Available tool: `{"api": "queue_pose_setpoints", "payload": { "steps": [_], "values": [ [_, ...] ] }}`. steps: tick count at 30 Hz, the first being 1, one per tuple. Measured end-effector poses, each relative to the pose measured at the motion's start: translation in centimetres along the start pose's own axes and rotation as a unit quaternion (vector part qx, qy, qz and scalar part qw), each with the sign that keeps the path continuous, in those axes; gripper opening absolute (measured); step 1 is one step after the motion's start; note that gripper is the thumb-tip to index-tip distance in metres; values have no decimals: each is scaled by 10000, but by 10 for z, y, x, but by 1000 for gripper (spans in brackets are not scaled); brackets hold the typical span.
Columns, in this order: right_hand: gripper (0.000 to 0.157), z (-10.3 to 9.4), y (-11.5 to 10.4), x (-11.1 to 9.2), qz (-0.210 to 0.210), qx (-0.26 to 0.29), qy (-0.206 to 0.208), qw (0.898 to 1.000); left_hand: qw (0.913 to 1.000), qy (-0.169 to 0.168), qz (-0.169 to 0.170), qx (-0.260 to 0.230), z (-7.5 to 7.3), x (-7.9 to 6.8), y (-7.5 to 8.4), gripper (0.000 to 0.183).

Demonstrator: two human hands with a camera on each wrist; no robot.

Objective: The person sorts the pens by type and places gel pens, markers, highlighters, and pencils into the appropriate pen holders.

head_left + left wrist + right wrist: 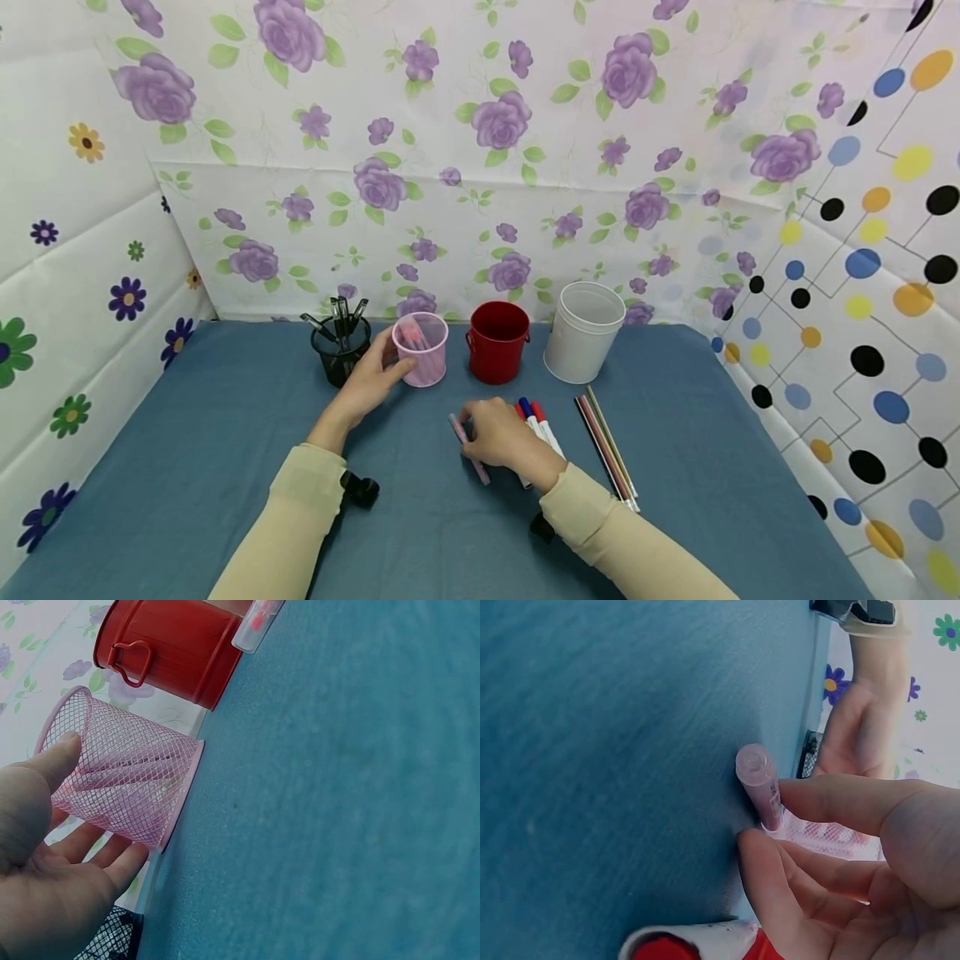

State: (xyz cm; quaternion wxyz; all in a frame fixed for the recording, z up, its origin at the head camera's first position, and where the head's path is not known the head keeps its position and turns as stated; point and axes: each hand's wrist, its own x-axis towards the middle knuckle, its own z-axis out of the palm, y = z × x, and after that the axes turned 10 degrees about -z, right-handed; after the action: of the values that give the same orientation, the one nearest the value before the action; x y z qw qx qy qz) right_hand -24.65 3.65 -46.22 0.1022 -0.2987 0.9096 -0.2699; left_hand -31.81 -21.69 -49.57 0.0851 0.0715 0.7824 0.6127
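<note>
My left hand (369,379) holds a pink mesh pen cup (426,367), thumb on its near side and fingers round the other; the cup stands upright with pink pens inside. A slim pink pen (480,472) lies on the cloth beside my right hand (497,433). In the right wrist view one fingertip meets the side of the pen (759,776), while another finger bends close to the cloth with a gap between them. Red and blue capped white markers (534,412) lie partly under the right hand and wrist.
A black mesh cup (330,360) with black-handled items stands left of the pink cup. To the right are a red bucket (498,350) and a taller white bin (585,333). Several pencils (609,450) lie at the right on the blue cloth (420,533).
</note>
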Motion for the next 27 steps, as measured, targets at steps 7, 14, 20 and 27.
{"api": "queue_pose_setpoints", "payload": {
  "steps": [7, 14, 20, 27],
  "values": [
    [34, 2, -1, 1, 89, -27, -61, 9999, 10000, -16, 6, -1, 0, 1, 0, 74],
    [34, 1, 4, 2, -36, 184, -119, 9998, 10000, -23, -49, -33, 0, 0, 0, 74],
    [34, -3, 10, 2, -78, 934, -143, 9955, 10000, -22, -52, -31, 0, -1, 1, 74],
    [34, -11, 16, 5, -465, 1461, 19, 9882, 10000, 5, -43, -5, -1, -1, -1, 73]
  ]
}}
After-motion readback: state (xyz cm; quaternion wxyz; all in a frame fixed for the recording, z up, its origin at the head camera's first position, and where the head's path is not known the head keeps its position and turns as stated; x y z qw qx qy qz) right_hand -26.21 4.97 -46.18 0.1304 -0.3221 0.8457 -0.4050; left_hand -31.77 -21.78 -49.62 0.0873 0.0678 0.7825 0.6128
